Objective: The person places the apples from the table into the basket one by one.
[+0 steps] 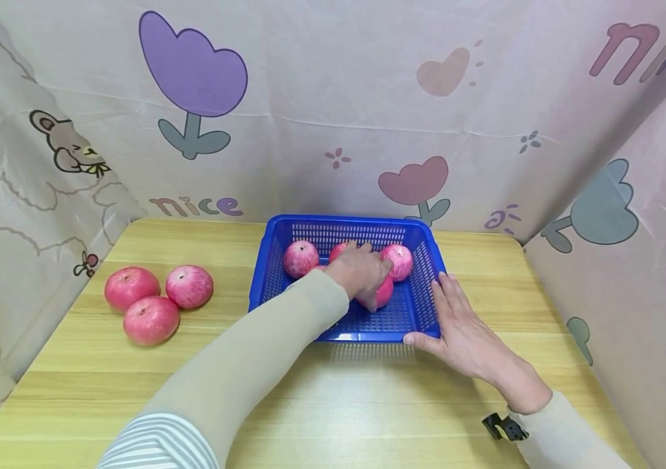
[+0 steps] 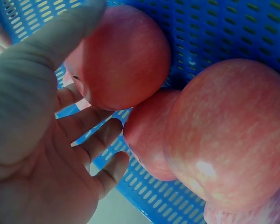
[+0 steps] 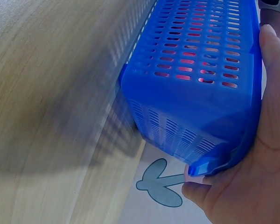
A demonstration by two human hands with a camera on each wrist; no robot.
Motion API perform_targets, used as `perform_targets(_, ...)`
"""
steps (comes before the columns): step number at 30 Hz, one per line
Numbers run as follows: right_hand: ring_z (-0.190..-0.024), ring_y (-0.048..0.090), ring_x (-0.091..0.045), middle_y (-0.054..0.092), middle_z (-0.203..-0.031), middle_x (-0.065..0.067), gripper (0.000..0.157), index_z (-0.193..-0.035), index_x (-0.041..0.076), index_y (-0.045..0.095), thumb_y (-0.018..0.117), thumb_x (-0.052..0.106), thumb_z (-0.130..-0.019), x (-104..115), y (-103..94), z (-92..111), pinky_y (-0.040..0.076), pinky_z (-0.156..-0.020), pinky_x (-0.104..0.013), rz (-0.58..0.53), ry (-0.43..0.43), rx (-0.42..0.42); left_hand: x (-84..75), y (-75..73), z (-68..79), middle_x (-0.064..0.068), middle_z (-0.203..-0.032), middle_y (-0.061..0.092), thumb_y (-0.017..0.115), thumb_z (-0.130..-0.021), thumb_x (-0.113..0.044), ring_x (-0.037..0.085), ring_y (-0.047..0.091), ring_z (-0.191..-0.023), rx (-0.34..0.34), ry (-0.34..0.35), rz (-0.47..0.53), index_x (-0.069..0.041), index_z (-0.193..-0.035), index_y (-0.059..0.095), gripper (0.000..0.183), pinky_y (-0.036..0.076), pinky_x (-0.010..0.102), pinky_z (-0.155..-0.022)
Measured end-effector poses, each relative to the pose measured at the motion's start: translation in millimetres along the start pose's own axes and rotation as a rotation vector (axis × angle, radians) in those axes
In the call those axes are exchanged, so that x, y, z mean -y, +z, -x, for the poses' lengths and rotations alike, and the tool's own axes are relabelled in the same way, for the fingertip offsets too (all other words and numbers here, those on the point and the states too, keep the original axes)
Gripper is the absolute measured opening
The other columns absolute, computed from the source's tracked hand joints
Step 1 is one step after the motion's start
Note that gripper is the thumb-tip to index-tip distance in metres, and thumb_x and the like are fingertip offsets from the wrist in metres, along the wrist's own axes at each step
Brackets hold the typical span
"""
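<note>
A blue plastic basket (image 1: 347, 337) with slotted walls holds several red-pink apples. My left hand (image 1: 362, 270) reaches down into it and grips an apple (image 1: 382, 294), thumb on the near side. In the left wrist view the thumb lies on that apple (image 2: 123, 58), with the fingers spread behind and below it. Other apples (image 2: 228, 135) crowd beside the hand. My right hand (image 1: 464, 335) rests at the basket's near right corner, fingers straight along the side rim and thumb on the front rim. In the right wrist view its palm lies against the rim.
Three apples (image 1: 151, 320) sit together on the wooden table (image 1: 204, 371) left of the basket. A printed curtain (image 1: 309, 117) hangs behind the table and on both sides. A black strap buckle (image 1: 504, 427) shows at the right wrist.
</note>
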State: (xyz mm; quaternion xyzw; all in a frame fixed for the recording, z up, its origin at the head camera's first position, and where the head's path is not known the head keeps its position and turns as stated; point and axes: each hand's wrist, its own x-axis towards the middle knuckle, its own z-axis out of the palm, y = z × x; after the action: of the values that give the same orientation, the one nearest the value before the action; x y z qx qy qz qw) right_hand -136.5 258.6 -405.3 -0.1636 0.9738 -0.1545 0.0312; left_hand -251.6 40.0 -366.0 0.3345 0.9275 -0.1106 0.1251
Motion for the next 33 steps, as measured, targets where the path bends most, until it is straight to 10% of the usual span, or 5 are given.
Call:
perform_targets(7, -0.162, 0.001, -0.048, 0.001, -0.175, -0.028, 0.117, -0.165, -0.009, 0.012, 0.063, 0.07, -0.095, 0.2, 0.3, -0.2, 0.022, -0.125, -0.069, -0.005, -0.003, -0.001, 0.1, 0.5, 0.8, 0.005, -0.159, 0.054, 0.062, -0.097, -0.056, 0.033, 0.038, -0.154, -0.011, -0.019, -0.016, -0.021, -0.161, 0.045, 0.075, 0.025, 0.058, -0.128)
perform_targets(33, -0.162, 0.0, -0.048, 0.0, -0.175, -0.028, 0.116, -0.165, -0.008, 0.011, 0.063, 0.069, -0.096, -1.0, 1.6, -0.1, 0.022, -0.125, -0.069, -0.01, -0.004, -0.003, 6.4, -1.5, -0.2, 0.007, -0.152, 0.059, 0.08, -0.088, -0.052, 0.032, 0.045, -0.148, -0.018, -0.029, 0.02, -0.018, -0.154, 0.052, 0.08, 0.033, 0.055, -0.125)
